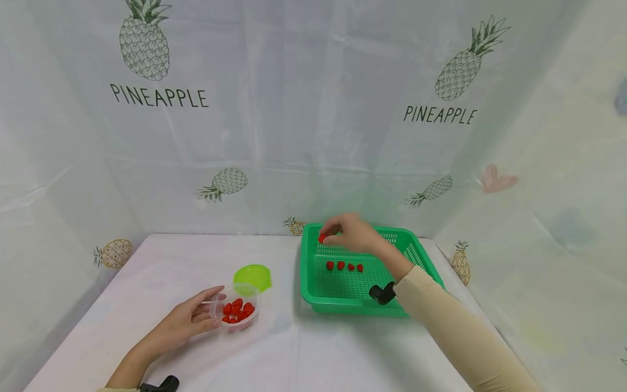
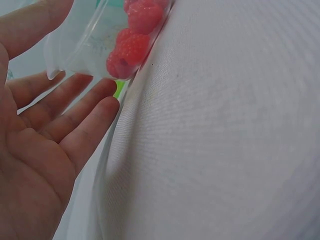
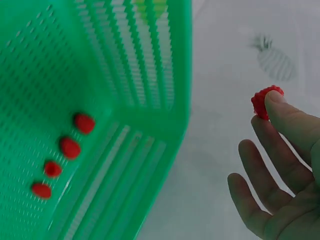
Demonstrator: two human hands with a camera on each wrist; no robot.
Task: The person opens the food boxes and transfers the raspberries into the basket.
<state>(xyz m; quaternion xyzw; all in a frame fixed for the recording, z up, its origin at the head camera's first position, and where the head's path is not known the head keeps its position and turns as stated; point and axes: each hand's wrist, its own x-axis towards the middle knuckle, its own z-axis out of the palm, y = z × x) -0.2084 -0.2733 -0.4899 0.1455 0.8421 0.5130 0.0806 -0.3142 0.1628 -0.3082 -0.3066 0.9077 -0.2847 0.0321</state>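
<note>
My right hand point(image 1: 350, 233) pinches a red raspberry point(image 3: 265, 102) between thumb and forefinger, with the other fingers spread. It hovers over the back left of a green plastic basket point(image 1: 307, 272). Several raspberries point(image 1: 340, 265) lie in a row on the basket floor. On the left, my left hand point(image 1: 188, 318) holds the near-left side of a clear round plastic bowl point(image 1: 254, 305), its thumb and fingers spread about the wall. More raspberries point(image 1: 237, 309) sit heaped in the bowl; the left wrist view shows some raspberries point(image 2: 132, 47) through its wall.
A bright green lid point(image 1: 254, 275) lies flat behind the bowl, partly overlapped by its rim. The white cloth-covered table point(image 1: 289, 359) runs back to a pale curtain point(image 1: 294, 136) with pineapple prints. Curtain also hangs at both sides. Slotted walls surround the basket.
</note>
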